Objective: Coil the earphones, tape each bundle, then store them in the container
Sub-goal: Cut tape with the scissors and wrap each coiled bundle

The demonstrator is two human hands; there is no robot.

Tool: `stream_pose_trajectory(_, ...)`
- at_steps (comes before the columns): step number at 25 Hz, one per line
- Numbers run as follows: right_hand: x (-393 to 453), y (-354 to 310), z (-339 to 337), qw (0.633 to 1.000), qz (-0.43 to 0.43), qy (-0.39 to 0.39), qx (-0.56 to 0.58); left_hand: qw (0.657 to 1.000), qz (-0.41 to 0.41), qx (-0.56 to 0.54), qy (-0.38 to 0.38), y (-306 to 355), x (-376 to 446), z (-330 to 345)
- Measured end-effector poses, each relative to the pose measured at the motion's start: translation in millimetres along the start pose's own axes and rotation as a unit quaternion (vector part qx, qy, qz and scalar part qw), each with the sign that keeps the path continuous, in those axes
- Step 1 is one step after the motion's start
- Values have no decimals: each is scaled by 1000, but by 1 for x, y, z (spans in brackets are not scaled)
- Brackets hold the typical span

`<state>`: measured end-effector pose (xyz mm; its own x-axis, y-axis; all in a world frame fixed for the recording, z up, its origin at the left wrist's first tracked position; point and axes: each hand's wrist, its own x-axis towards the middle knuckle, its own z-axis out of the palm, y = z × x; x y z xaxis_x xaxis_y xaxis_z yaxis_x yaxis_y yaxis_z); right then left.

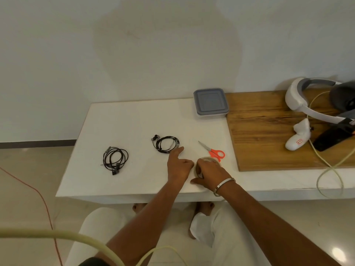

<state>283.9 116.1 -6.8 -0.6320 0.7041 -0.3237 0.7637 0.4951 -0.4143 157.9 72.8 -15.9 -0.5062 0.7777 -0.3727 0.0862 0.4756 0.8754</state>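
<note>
Two coiled black earphone bundles lie on the white table: one (115,159) at the left, one (166,144) near the middle. My left hand (178,166) sits just below the middle bundle, index finger stretched out toward its coil, other fingers curled by the tape roll. My right hand (208,173) grips the roll of clear tape (209,159) on the table. Orange-handled scissors (213,151) lie just behind the roll. A closed grey-lidded container (210,102) stands at the table's back edge.
A wooden board (269,131) covers the table's right part, with a white headset (307,100), a white controller (298,137) and a dark phone (332,138) on it. A pale cable (326,164) loops over the front right edge. My knees are under the table.
</note>
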Motion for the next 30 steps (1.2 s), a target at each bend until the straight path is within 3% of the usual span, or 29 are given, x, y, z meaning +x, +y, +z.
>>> stream_pose_trajectory(5, -2, 2, -2, 997, 26, 48, 52, 999, 27, 4, -43, -3, 1, -6)
stream_pose_trajectory(9, 4, 5, -3, 993, -8, 104, 53, 997, 54, 23, -54, -4, 2, -6)
stream_pose_trajectory(23, 23, -1, -9, 992, 39, 91, 76, 997, 61, 22, -51, -5, 10, -9)
stream_pose_trajectory(30, 28, -6, -4, 986, 87, 139, -14, 995, 65, 28, -66, -4, 10, -20)
